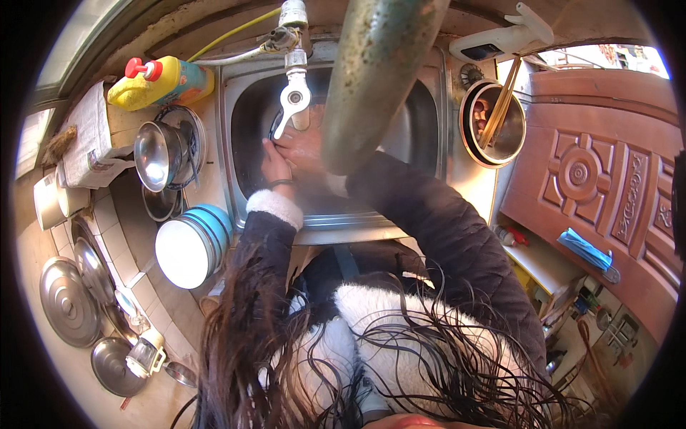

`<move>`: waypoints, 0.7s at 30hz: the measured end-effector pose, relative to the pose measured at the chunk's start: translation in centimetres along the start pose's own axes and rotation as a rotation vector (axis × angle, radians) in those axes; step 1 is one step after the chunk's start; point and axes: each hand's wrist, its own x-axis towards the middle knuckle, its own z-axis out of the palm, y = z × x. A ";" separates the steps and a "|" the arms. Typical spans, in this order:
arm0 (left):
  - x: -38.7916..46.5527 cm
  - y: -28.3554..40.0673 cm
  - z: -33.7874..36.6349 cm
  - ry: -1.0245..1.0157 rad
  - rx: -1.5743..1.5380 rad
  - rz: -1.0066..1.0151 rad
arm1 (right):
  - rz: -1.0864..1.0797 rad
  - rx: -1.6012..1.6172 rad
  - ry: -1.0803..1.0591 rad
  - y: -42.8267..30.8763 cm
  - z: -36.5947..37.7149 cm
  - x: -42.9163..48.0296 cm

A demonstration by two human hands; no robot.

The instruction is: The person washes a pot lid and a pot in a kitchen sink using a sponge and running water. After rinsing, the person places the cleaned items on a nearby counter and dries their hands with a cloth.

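My left hand (277, 165) and my right hand (303, 149) are close together inside the stainless steel sink (418, 128), under the tap with a white lever handle (295, 97). The left fingers point towards the tap and touch or overlap the right hand. A dark, curved rim (274, 117), perhaps of a dish, shows beside the fingers. The tap covers most of it, so I cannot tell whether either hand grips it. A thick, stained pipe (375, 80) passes in front of my right wrist and part of that hand.
Left of the sink are a yellow pump jug (161, 86), a steel bowl (156, 155) and stacked blue-and-white bowls (185, 249). On the right stand a steel pot (509, 147) with chopsticks (501, 107) and a red-brown panelled door (584, 118). Pot lids (69, 303) are at lower left.
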 end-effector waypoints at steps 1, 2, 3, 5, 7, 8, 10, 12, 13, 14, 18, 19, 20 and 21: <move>-0.5 0.5 0.1 0.032 0.028 -0.001 | 0.068 0.069 -0.021 0.2 0.0 0.2; -0.9 1.2 0.2 0.065 0.056 0.001 | 0.304 0.220 -0.022 0.3 0.2 0.5; -1.5 1.9 0.4 0.091 0.084 -0.002 | 0.342 0.117 -0.052 2.3 0.7 0.0; -2.1 2.2 0.3 0.135 0.077 0.009 | 0.327 -0.429 -0.144 7.1 3.4 0.0; -2.4 1.8 0.4 0.177 0.033 0.022 | 0.371 -0.644 -0.365 6.9 -0.9 -0.3; -2.3 1.7 0.3 0.188 -0.013 -0.001 | 0.442 -0.556 -0.575 3.7 -6.4 -0.8; -2.4 2.6 -0.5 0.181 -0.011 -0.115 | 0.515 -0.437 -0.927 -4.2 -18.3 2.6; -2.3 2.9 0.2 0.086 -0.019 -0.222 | 0.511 -0.496 -0.831 -0.9 -12.9 -2.8; -1.2 0.8 0.6 0.113 -0.060 -0.222 | 0.476 -0.533 -0.722 2.8 -7.3 -6.2; 0.0 -1.3 0.8 0.146 -0.094 -0.223 | 0.449 -0.558 -0.624 5.5 -2.7 -8.9; -0.9 1.1 0.5 0.133 -0.237 -0.340 | 0.646 -0.359 -0.835 3.2 -3.5 -9.5; -0.3 0.4 0.8 0.140 -0.235 -0.306 | 0.597 -0.347 -0.838 2.5 -3.2 -9.8; 0.4 -0.7 1.2 0.147 -0.233 -0.271 | 0.548 -0.335 -0.841 2.0 -2.6 -10.4; 0.7 -1.5 1.0 0.160 -0.224 -0.235 | 0.494 -0.314 -0.845 1.6 -1.5 -10.9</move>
